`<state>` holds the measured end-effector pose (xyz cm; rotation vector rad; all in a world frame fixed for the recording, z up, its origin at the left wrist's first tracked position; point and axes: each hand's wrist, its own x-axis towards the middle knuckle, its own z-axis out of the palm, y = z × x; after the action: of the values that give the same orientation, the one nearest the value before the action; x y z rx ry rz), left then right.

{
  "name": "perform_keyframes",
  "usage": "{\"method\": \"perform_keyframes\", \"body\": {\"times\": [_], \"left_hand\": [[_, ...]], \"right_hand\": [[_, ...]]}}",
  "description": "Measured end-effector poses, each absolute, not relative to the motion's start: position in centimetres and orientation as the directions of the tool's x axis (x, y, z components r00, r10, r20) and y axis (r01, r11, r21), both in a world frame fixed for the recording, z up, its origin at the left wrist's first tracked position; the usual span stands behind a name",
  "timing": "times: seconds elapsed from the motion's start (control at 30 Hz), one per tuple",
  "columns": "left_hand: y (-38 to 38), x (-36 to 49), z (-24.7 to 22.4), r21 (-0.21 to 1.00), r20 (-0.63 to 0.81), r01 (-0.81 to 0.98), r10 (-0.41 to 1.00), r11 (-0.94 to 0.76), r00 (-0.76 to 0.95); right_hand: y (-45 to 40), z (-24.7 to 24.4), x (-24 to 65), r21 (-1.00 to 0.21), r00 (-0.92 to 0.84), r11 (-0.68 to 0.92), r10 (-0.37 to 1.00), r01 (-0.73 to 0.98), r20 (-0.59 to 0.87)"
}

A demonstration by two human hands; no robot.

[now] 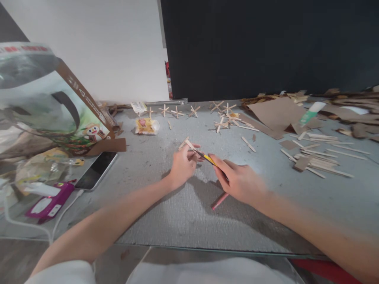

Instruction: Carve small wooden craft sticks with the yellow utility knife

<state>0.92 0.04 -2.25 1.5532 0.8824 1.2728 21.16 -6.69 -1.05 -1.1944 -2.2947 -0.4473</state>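
Observation:
My left hand is closed around a small wooden craft stick piece, held just above the table. Another short stick shows behind its fingertips. In my right hand is a slim tool with a dark tip and a yellow section; its tip reaches the stick piece at my left fingers. My fingers hide the rest of the tool, so its exact kind is unclear. A pinkish-red rod shows below my right hand; I cannot tell whether it belongs to the tool.
Several star-shaped stick assemblies stand along the back. Loose sticks, a glue stick and cardboard are at right. At left are a phone, a purple power strip, cables, a large clear jar and a snack packet.

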Motion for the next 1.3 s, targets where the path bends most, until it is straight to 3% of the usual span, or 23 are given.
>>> {"method": "perform_keyframes", "body": {"times": [0.5,0.73,0.9,1.1,1.3], "left_hand": [[-0.1,1.0,-2.2,0.939,0.327,0.021,0.912,-0.343,0.245],[0.1,1.1,-2.0,0.965,0.232,0.06,0.936,-0.256,0.264],[0.4,1.3,-1.6,0.969,0.167,0.13,0.947,-0.209,0.275],[0.8,0.6,-0.9,0.876,0.144,0.391,0.927,-0.282,0.346],[1.5,-0.2,-0.5,0.737,0.116,0.536,0.858,-0.413,0.501]], "right_hand": [[-7.8,-0.4,20.0,0.051,-0.45,0.504,0.717,0.863,0.533],[-7.5,-0.6,19.7,-0.026,-0.417,0.476,0.795,0.879,0.441],[-6.8,0.0,20.4,-0.158,-0.404,0.508,0.808,0.847,0.429],[-6.3,2.1,22.3,-0.31,-0.277,0.525,0.763,0.793,0.584],[-4.7,3.5,24.6,-0.364,-0.224,0.46,0.816,0.81,0.532]]}}
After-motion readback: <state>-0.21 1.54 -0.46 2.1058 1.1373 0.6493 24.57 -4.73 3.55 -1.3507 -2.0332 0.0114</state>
